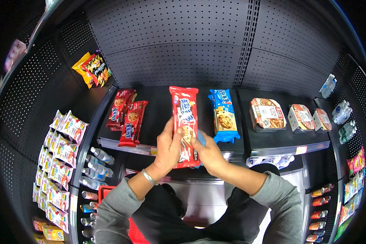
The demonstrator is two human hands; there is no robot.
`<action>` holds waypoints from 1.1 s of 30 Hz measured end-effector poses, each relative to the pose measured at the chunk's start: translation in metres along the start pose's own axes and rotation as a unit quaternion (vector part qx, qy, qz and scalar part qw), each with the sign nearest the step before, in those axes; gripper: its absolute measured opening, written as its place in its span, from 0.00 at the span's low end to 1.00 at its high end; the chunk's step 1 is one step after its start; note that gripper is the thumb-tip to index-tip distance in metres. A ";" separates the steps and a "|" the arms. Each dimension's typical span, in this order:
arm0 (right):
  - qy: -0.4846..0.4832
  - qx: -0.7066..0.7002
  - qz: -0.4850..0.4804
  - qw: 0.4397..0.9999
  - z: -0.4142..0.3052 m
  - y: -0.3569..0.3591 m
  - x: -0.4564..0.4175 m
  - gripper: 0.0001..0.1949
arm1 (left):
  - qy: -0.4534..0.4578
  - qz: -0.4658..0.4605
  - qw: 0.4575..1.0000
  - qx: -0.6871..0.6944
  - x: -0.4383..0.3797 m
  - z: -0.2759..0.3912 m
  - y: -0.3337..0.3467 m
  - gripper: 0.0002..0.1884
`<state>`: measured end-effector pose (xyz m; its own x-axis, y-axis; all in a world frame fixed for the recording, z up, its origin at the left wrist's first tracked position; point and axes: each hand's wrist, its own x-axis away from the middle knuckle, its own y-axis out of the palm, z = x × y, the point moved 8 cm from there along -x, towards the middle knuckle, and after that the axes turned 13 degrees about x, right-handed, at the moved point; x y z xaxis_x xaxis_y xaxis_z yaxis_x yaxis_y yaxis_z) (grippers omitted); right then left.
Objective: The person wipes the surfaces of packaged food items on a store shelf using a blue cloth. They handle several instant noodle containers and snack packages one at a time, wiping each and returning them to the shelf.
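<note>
Between my two hands, a red packet of cookies (186,122) is held upright above the front edge of the shelf. My left hand (167,148) grips its left side, thumb across the front. On the lower right side, my right hand (209,154) has its thumb against the wrapper. A bit of blue (201,138) shows behind the red packet by my right fingers; what it belongs to is mostly hidden. On the black shelf (158,103), several red cookie packets (133,123) lie to the left. Blue cookie packets (224,116) lie to the right.
Boxed ready meals (268,114) sit on the right shelf. Bagged snacks (61,155) fill the left shelf, with water bottles (100,167) below. Drink cans (318,215) stand at lower right. A red basket (137,230) is by my left leg. Perforated panels (170,61) close the back.
</note>
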<state>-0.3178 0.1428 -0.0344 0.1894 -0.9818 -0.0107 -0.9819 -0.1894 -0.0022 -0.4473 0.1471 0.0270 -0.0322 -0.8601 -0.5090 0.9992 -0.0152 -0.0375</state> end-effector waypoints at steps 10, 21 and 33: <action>0.015 0.063 -0.167 0.984 0.003 0.030 0.026 0.21 | -0.307 0.020 0.819 0.484 -0.004 -0.035 -0.003 0.30; -0.076 0.085 0.035 0.993 -0.028 -0.014 0.005 0.24 | -0.405 0.180 0.768 0.462 0.004 -0.074 -0.023 0.32; -0.358 0.469 -0.119 0.799 -0.070 0.051 0.048 0.35 | -0.463 0.093 0.725 0.501 0.020 -0.060 -0.007 0.32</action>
<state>-0.3592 0.0848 0.0353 0.6518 -0.5980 -0.4665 -0.5495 0.0517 -0.8339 -0.4567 0.1602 -0.0346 -0.3281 -0.8611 0.3884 0.5143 0.1821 0.8380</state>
